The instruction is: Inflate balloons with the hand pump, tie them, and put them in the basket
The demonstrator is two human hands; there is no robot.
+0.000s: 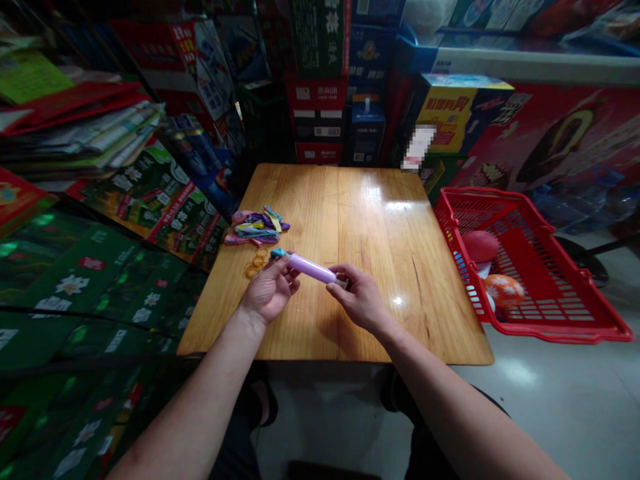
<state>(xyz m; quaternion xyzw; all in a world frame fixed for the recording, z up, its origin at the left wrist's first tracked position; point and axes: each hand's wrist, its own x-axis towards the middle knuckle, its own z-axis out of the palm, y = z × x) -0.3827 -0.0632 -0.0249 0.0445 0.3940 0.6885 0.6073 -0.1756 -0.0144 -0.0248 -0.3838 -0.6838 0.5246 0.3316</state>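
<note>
A purple hand balloon pump point(313, 269) spans the gap between my two hands above the wooden table. My left hand point(267, 291) pinches its left end, where a limp teal balloon point(279, 254) sits at the tip. Closed around the pump's right end is my right hand point(361, 293), which partly hides that end. Beyond my left hand lies a pile of limp balloons point(257, 225) in pink, purple, blue and yellow. Several yellowish rubber rings point(257, 262) rest on the table just left of my left fingers.
The wooden table point(380, 247) fills the middle. At its right stands a red basket point(555, 267) holding a pink balloon point(480, 246) and an orange patterned balloon point(505, 291). Green cartons point(70, 287) crowd the left side, and stacked boxes point(320, 100) stand behind the table.
</note>
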